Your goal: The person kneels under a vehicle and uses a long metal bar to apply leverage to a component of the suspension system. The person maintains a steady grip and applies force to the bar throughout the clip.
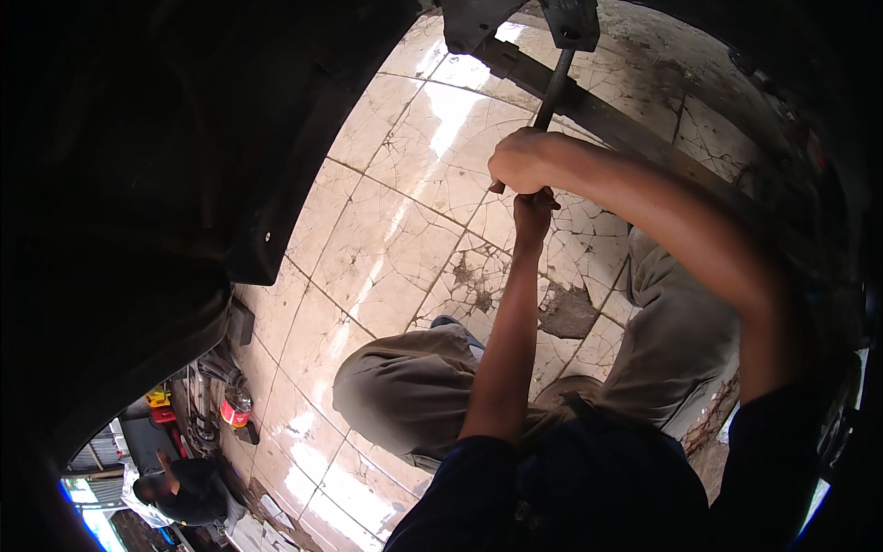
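Note:
A long dark metal bar slants down from a dark bracket at the top of the view. My right hand is closed around its lower part, with that arm reaching across from the right. Just below it, my left hand is closed in a fist at the bar's low end, its forearm rising straight from the lower edge. The two hands nearly touch. My fingers hide the end of the bar, so its shape there cannot be made out.
Dark vehicle-like bodywork fills the left side. Beneath lies a cracked tile floor with a broken patch. A long beam crosses behind my right arm. At lower left are a person and a red container.

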